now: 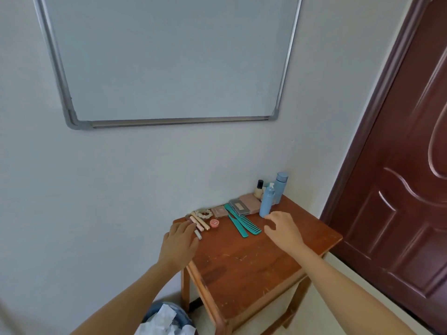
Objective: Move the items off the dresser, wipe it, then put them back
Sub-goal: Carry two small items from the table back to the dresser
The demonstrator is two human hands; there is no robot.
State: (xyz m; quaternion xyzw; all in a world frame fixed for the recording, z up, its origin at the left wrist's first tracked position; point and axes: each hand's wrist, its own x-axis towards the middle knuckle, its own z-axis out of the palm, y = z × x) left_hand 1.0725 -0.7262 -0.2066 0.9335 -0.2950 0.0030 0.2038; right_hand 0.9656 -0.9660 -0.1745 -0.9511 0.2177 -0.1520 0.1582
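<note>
1. Wooden dresser (246,264) against a pale wall, top scuffed and bare across its near half; all items lined up along the far edge.
2. At the far left: slim pastel tubes (200,223) lying side by side, a beaded hair tie (203,213) just behind them, a small round pink pot (214,223) just to their right.
3. In the middle: a flat pink compact (219,211), two teal combs (242,223) lying crossed with teeth pointing near-right, a grey palette (239,207) resting on a larger pink case (250,201).
4. At the far right: two upright blue bottles (267,201), the taller one behind, and a small black-capped bottle (258,189) by the wall.
5. Left hand (180,240) palm down at the left edge, fingers loosely extended, fingertips touching or just over the nearest tube; not closed around anything.
6. Right hand (283,228) hovering above the top, near the front blue bottle and right of the combs, fingers curled and spread, grasping nothing.
7. Framed whiteboard (169,59) on the wall above, dark red door (399,189) at right, bin with crumpled paper (167,320) on the floor at near left.
</note>
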